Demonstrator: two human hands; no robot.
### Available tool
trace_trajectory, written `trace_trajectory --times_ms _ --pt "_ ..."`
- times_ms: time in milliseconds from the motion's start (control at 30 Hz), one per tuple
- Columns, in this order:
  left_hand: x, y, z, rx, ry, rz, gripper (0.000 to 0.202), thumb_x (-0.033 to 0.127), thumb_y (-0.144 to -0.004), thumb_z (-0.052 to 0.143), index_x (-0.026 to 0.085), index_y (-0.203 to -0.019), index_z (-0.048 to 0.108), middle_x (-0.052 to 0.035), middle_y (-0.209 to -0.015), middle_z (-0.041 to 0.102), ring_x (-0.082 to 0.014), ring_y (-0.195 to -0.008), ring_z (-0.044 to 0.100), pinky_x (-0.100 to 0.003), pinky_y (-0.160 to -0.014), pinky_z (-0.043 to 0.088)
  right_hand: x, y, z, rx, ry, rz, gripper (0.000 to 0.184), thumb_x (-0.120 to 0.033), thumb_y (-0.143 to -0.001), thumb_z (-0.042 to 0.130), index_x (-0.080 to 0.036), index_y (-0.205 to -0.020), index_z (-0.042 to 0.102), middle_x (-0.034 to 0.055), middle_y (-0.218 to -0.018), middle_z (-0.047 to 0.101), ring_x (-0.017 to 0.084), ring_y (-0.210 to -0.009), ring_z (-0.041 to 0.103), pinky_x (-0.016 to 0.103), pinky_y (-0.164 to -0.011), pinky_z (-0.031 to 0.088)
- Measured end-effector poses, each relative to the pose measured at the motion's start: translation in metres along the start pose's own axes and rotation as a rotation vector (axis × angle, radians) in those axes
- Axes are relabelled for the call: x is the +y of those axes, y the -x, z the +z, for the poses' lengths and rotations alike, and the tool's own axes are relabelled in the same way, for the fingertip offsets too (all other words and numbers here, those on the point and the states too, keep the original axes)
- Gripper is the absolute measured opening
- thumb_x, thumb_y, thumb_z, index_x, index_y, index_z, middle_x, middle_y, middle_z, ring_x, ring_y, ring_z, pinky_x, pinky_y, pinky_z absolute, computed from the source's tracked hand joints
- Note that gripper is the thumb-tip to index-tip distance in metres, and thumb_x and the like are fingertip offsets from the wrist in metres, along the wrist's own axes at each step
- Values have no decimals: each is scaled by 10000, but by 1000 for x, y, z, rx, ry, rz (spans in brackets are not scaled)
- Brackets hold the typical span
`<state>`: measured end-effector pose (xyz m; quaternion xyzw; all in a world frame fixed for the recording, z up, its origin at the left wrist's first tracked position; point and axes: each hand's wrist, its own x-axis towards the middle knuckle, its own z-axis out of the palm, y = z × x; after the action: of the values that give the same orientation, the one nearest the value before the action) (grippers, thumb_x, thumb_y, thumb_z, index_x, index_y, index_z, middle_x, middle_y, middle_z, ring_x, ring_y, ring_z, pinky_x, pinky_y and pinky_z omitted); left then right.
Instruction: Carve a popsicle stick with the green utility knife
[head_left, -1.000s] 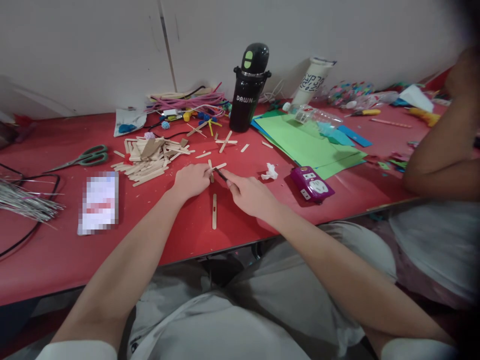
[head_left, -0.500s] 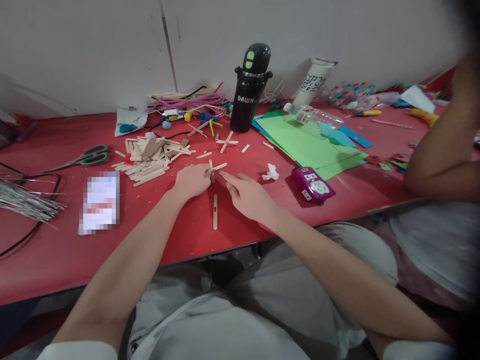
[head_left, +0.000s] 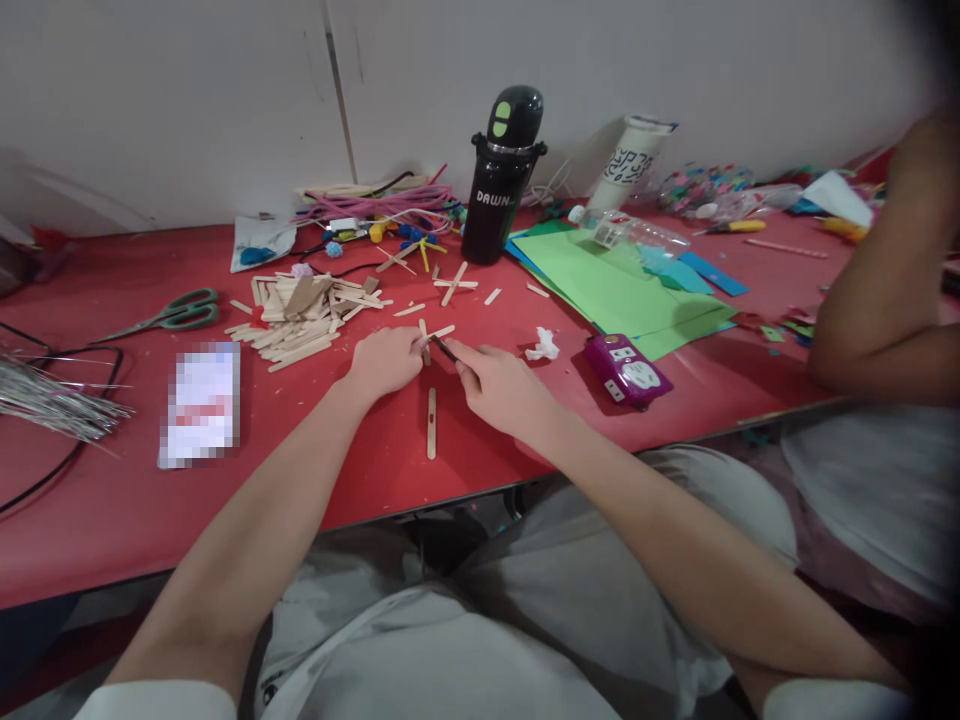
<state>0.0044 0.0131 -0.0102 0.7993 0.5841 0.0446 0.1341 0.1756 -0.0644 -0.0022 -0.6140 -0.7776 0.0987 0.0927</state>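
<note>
My left hand rests closed on the red table, its fingertips pinching a pair of crossed wooden craft sticks. My right hand is closed around a thin dark tool whose tip touches those crossed sticks. A single wooden stick with a dark slot lies flat just below both hands. A loose heap of wooden sticks sits to the left of my left hand.
A black bottle stands at the back, green paper sheets and a purple power adapter to the right. Scissors, a blurred card and silver wires lie left. Another person's arm rests at the right edge.
</note>
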Motion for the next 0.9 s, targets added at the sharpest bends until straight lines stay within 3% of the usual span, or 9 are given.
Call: trace_trajectory --times_ms 267,400,900 --pt "1 1 -1 -4 -11 -6 344 344 -977 366 258 -946 698 -77 -1100 751 -277 -1067 671 -386 -878 510 1 0 1 42 121 -2 556 -199 -978 402 -237 -1525 491 106 -1053 750 273 -983 669 335 -719 455" --pt "1 1 -1 -3 3 -2 345 342 -974 367 258 -925 697 -72 -1094 750 -281 -1058 673 -394 -876 511 1 0 4 35 105 21 565 -205 -979 398 -265 -1536 474 88 -1050 755 256 -896 693 327 -682 458" --pt "2 2 -2 1 -11 -18 338 332 -972 379 261 -971 709 -80 -1096 750 -284 -1068 672 -389 -884 508 0 -1 0 -50 19 39 581 -200 -996 394 -267 -1573 419 105 -1108 759 294 -942 718 373 -741 518"
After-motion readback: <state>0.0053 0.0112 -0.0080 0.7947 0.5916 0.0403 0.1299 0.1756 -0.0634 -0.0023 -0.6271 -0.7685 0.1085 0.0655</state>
